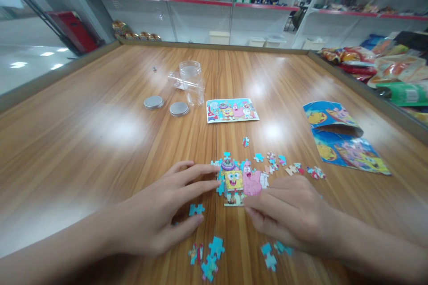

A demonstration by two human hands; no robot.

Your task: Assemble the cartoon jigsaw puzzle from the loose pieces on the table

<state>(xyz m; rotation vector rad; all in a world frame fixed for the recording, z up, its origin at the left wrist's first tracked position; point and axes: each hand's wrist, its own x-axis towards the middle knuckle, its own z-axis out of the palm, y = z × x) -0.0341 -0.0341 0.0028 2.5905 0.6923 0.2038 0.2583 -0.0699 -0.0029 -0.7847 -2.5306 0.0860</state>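
A partly joined cartoon jigsaw puzzle (233, 181), with a yellow square figure and a pink one, lies flat on the wooden table. My left hand (175, 202) is open, its fingertips touching the puzzle's left edge. Under its palm side sits a loose blue puzzle piece (196, 209). At the puzzle's lower right corner, my right hand (294, 211) has its fingers pressed together; whatever lies under the fingertips is hidden. Below the hands are several loose puzzle pieces (216, 247), mostly blue. More loose pieces (291, 169) lie above the right hand.
Beyond the puzzle lies a picture card (232, 111) of the same cartoon. Two silver lids (179, 109) and clear plastic jars (195, 90) stand further back left. A folded blue printed sheet (346, 142) lies right. Packaged snacks (394, 67) sit past the table's right edge; shelves (197, 0) are behind.
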